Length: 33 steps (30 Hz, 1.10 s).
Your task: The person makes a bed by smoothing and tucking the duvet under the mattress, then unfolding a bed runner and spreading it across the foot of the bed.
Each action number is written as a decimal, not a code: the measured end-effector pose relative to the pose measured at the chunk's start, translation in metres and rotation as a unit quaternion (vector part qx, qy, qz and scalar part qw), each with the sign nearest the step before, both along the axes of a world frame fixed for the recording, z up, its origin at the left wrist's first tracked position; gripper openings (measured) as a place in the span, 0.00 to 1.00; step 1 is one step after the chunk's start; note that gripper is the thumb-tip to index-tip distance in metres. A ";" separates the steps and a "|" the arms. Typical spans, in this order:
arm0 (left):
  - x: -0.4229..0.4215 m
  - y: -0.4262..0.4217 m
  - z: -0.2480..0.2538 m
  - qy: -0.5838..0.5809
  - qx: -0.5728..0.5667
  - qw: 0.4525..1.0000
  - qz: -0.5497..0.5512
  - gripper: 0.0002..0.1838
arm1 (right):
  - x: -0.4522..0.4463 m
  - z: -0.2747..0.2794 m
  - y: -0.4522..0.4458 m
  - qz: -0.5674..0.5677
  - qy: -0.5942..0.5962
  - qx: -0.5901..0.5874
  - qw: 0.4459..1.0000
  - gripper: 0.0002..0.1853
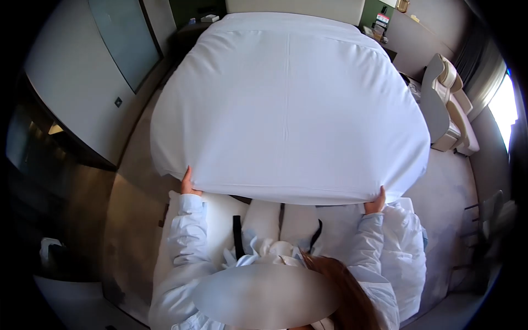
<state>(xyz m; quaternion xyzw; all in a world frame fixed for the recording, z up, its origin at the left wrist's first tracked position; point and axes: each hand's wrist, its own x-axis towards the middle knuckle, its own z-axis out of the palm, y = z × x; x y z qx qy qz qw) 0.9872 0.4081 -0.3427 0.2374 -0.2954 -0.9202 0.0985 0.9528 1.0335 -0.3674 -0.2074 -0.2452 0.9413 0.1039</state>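
Left hand (191, 186) closed on the near-left edge of the white sheet (286, 110): thumb on top, pointing away from the person, fingers mostly under the cloth, so exact curl can't be told. Pale sleeve (187, 234) behind it, arm reaching well forward, apparently so the edge is held out from the body. Just below, white padding (220, 220) at the foot end.

Middle: sheet lies over the covered bed (352, 82), near edge up to the headboard (294, 5). Centre mostly smooth, faint crease (286, 82) down the middle, sides bulging out rounded. Holding at two well-separated spots likely spreads the pull and stops the span between from bunching; edge dips a bit there. Below it, black straps (238, 236), purpose unclear.

Right hand (375, 204) mirrors left: closed on near-right edge, thumb up on top, fingers largely hidden. Folds run off near the grip, suggesting tension. Right of that arm, rumpled white bedding (404, 253) in a heap beside the sleeve, maybe put there to leave the sheet free.

Far right: armchair (437, 104) near the light curtain (487, 85), well apart from both hands.
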 end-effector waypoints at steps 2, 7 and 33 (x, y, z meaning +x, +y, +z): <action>-0.002 -0.002 0.019 -0.010 0.002 1.000 0.021 0.20 | 0.000 0.018 -0.011 0.004 -0.022 -0.011 1.000 0.19; -0.012 -0.051 -0.001 0.057 -0.056 0.993 0.089 0.20 | -0.019 0.025 0.025 0.012 0.015 0.046 0.999 0.19; -0.008 -0.183 -0.114 -0.059 -0.127 0.914 0.382 0.26 | 0.009 -0.025 -0.039 0.045 -0.053 0.066 0.995 0.17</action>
